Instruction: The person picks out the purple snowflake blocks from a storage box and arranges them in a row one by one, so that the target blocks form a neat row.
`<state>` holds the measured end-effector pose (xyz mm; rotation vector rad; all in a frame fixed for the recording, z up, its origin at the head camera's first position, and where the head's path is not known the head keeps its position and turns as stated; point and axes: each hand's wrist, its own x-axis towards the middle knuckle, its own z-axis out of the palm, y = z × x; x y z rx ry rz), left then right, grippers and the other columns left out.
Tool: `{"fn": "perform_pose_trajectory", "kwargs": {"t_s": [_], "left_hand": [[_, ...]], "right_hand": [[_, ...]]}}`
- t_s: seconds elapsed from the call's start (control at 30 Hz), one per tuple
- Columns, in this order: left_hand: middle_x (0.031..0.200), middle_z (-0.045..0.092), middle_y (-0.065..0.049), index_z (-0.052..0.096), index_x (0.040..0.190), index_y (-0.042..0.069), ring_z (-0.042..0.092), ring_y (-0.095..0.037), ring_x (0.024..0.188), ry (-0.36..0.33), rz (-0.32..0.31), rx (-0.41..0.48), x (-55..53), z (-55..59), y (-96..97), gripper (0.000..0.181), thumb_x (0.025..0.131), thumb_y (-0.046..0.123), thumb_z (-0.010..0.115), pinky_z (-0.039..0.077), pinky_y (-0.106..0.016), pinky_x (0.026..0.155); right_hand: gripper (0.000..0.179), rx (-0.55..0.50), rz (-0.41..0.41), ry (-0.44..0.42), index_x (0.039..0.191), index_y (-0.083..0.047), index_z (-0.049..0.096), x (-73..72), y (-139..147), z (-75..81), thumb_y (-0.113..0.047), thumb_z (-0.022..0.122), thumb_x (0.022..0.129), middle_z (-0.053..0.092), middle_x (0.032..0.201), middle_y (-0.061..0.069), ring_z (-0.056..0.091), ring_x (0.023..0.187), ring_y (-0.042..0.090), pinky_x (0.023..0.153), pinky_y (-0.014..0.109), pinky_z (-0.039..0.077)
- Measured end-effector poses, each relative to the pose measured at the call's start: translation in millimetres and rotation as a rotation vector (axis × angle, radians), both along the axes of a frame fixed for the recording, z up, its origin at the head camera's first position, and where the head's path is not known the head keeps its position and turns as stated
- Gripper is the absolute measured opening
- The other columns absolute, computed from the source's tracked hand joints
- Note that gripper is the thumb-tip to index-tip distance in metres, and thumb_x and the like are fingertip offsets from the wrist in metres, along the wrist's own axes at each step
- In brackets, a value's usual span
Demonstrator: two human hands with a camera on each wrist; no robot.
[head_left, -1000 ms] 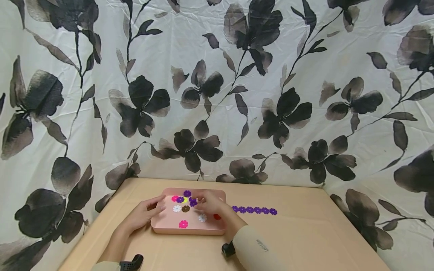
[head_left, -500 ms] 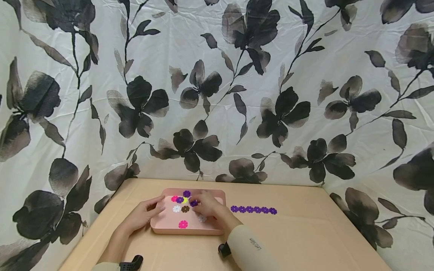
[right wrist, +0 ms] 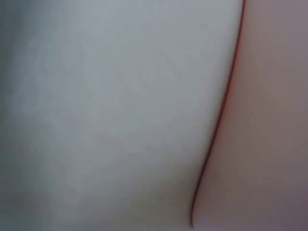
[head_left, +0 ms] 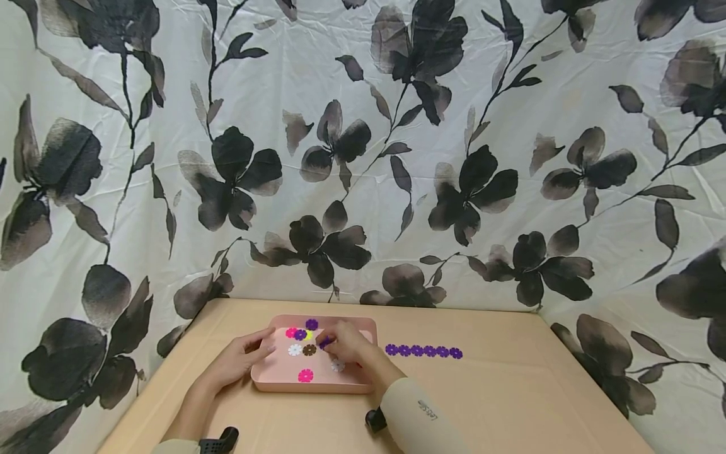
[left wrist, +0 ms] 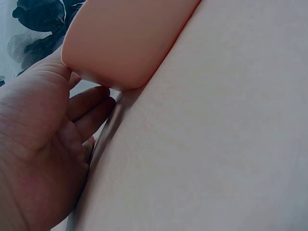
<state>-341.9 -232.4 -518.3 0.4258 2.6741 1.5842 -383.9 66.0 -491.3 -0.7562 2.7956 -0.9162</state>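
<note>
The shallow pink tray (head_left: 317, 388) holds several small flower-shaped pieces. My left hand (head_left: 241, 359) grips its left side; in the left wrist view the thumb goes over the rim and the curled fingers (left wrist: 94, 108) lie against the outer wall. Inside the tray, my right hand (head_left: 348, 343) pinches a purple flower piece (head_left: 325, 343), mostly covered by the fingertips. Left of those fingertips lie another purple piece (head_left: 312, 324), a pink one (head_left: 305, 376), a white one (head_left: 295, 349) and a brown one (head_left: 309, 349). The right wrist view shows no hand, only tray wall and table.
A straight row of purple flower pieces (head_left: 423, 351) lies on the table (head_left: 510, 391), right of the tray. A white cloth (head_left: 397, 208) with dark flowers hangs behind the table. Part of a white piece (head_left: 337, 365) shows under the right hand.
My right hand has shifted slightly left and its fingertips have closed on the purple flower piece, which is now more covered. The red piece became hidden. My left hand stays at the tray.
</note>
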Motion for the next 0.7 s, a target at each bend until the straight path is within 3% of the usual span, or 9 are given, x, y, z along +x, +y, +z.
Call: {"fn": "perform_pose_trajectory", "kwargs": {"t_s": [0.1, 0.17, 0.5, 0.7], "left_hand": [[0.161, 0.046, -0.014, 0.050, 0.155, 0.008, 0.035, -0.040, 0.154, -0.006, -0.002, 0.005, -0.5, -0.1, -0.2, 0.063, 0.101, 0.035, 0.068, 0.031, -0.056, 0.124], [0.162, 0.046, -0.015, 0.050, 0.155, 0.008, 0.035, -0.040, 0.154, -0.007, -0.003, 0.005, -0.5, 0.0, -0.3, 0.063, 0.101, 0.036, 0.069, 0.031, -0.056, 0.124], [0.162, 0.046, -0.013, 0.050, 0.155, 0.011, 0.035, -0.038, 0.154, -0.016, 0.005, -0.009, 0.5, 0.8, -0.4, 0.062, 0.102, 0.037, 0.068, 0.030, -0.056, 0.125], [0.161, 0.047, -0.014, 0.051, 0.155, 0.010, 0.035, -0.041, 0.154, -0.009, 0.008, -0.024, -0.5, -0.1, -0.7, 0.062, 0.102, 0.037, 0.068, 0.031, -0.057, 0.124]], "right_hand": [[0.021, -0.065, -0.019, -0.057, 0.107, -0.016, 0.084, 1.5, 0.3, -0.1, -0.003, 0.074, 0.094, 0.076, 0.112, -0.001, 0.056, 0.088, 0.010, 0.067, 0.021, 0.051], [0.021, -0.094, -0.033, -0.087, 0.105, -0.015, 0.085, 2.1, 0.2, -0.4, -0.001, 0.074, 0.094, 0.078, 0.112, -0.001, 0.057, 0.087, 0.010, 0.063, 0.018, 0.049], [0.020, -0.083, -0.043, -0.127, 0.105, -0.018, 0.084, 1.6, 3.1, 1.9, -0.004, 0.076, 0.093, 0.077, 0.108, -0.001, 0.062, 0.084, 0.010, 0.074, 0.021, 0.060], [0.019, -0.142, -0.052, -0.166, 0.104, -0.015, 0.083, 2.3, 6.3, 1.3, -0.002, 0.076, 0.092, 0.072, 0.102, -0.001, 0.059, 0.083, 0.014, 0.063, 0.022, 0.056]]}}
